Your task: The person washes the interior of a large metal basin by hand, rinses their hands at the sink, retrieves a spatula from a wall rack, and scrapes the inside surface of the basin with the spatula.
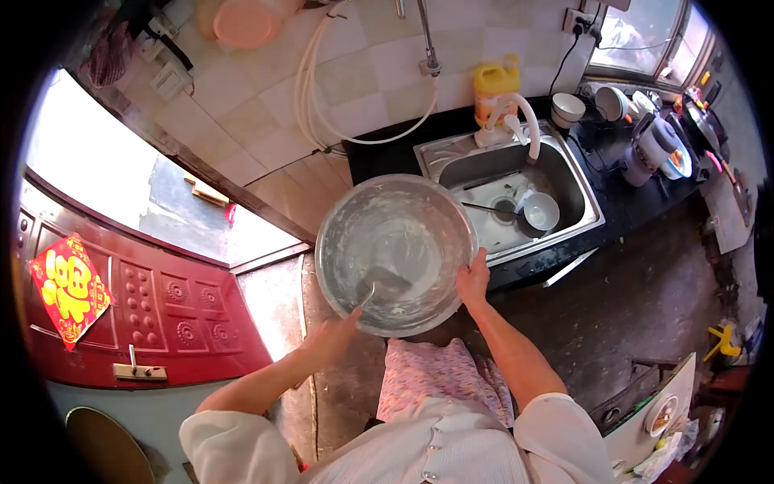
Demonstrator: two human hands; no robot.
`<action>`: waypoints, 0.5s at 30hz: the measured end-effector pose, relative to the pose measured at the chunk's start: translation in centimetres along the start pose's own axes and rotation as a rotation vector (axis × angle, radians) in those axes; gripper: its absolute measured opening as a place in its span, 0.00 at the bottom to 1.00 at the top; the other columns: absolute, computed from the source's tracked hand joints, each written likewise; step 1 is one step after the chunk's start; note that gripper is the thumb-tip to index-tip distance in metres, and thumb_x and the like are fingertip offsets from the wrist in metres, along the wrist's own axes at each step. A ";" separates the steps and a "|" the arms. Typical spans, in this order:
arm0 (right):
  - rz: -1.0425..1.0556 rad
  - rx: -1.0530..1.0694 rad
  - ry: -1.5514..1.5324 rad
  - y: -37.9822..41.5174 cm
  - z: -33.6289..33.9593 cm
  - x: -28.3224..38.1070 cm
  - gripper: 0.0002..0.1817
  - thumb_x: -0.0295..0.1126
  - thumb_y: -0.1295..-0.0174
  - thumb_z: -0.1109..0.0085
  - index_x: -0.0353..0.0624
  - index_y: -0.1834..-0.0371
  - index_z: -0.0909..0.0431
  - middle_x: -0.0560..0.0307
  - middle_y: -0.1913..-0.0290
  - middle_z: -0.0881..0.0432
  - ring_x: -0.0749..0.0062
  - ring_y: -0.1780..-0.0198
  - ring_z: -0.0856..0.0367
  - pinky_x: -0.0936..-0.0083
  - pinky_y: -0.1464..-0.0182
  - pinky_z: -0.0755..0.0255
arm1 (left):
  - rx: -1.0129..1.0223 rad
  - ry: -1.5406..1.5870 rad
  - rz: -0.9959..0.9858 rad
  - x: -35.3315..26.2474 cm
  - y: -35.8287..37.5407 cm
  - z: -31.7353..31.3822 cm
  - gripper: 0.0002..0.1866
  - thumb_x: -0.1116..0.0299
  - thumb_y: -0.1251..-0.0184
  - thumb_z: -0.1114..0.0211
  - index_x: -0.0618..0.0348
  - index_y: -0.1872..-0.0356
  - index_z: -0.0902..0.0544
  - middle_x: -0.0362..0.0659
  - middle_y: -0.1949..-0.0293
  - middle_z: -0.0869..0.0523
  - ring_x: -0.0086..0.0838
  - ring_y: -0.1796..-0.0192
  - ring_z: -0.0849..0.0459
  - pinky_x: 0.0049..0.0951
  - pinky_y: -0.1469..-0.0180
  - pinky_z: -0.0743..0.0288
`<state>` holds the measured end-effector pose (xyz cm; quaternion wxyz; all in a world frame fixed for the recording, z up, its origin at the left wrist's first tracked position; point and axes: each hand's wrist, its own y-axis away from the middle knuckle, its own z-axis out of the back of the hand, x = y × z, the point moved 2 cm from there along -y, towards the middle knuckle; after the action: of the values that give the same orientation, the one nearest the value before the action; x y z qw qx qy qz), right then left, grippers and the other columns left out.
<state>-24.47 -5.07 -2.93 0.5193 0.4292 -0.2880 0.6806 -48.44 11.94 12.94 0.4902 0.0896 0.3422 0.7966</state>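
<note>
A large round metal basin (347, 230), smeared inside with a whitish paste or residue, is in the middle of the head view, in front of the sink. My right hand (474, 282) grips its rim on the right side, thumb up along the edge. My left hand (334, 337) is at the near left rim, closed around the thin handle of a spatula-like tool. The flat grey blade of this spatula (389, 280) lies against the residue inside the basin. Part of the basin's underside and what supports it are hidden.
A steel sink (592, 211) holds a small pot (540, 211) and a dark stick. Its white faucet (532, 129) arches over it. Beside it stand a yellow jug (494, 81), bowls (568, 109) and a blender-like appliance (651, 149). A red door (153, 298) is at left.
</note>
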 end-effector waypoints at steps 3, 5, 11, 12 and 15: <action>-0.031 0.025 0.016 -0.7 -0.1 -0.4 0.22 0.25 0.47 0.51 0.33 0.49 0.43 0.27 0.66 0.23 0.28 0.60 0.26 0.48 0.56 0.33 | 0.007 -0.016 -0.045 0.3 1.2 -0.1 0.31 0.75 0.40 0.50 0.61 0.32 0.43 0.63 0.70 0.18 0.54 0.64 0.16 0.49 0.64 0.24; -0.020 0.009 0.020 -1.1 -0.4 -0.1 0.21 0.24 0.47 0.51 0.33 0.49 0.43 0.27 0.66 0.23 0.28 0.60 0.25 0.48 0.56 0.33 | -0.010 0.017 -0.005 0.9 -1.3 -0.3 0.31 0.75 0.40 0.50 0.64 0.32 0.43 0.63 0.72 0.18 0.55 0.66 0.16 0.49 0.65 0.24; -0.016 -0.063 -0.054 -1.7 -2.4 1.4 0.21 0.24 0.46 0.52 0.32 0.48 0.42 0.26 0.64 0.23 0.29 0.58 0.25 0.50 0.56 0.32 | -0.320 0.213 -0.058 3.3 -6.7 -2.9 0.30 0.76 0.39 0.52 0.59 0.32 0.41 0.62 0.73 0.18 0.57 0.67 0.17 0.52 0.66 0.25; -0.024 -0.078 -0.065 -1.8 -2.6 1.6 0.21 0.24 0.46 0.52 0.32 0.48 0.42 0.26 0.64 0.23 0.29 0.58 0.25 0.51 0.55 0.32 | -0.306 0.210 -0.051 3.3 -6.0 -3.1 0.30 0.76 0.38 0.53 0.58 0.32 0.42 0.63 0.73 0.18 0.57 0.67 0.17 0.52 0.65 0.25; -0.015 -0.078 -0.077 -2.5 -3.0 1.1 0.21 0.24 0.46 0.52 0.32 0.48 0.42 0.26 0.64 0.23 0.29 0.57 0.25 0.51 0.55 0.32 | -0.194 0.176 -0.004 1.6 -2.2 -2.9 0.30 0.76 0.38 0.53 0.57 0.31 0.42 0.63 0.72 0.18 0.57 0.66 0.17 0.53 0.65 0.26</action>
<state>-22.99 -1.30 -3.45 0.5293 0.4367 -0.3310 0.6478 -49.04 12.60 9.08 0.4660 -0.0290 0.3054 0.8299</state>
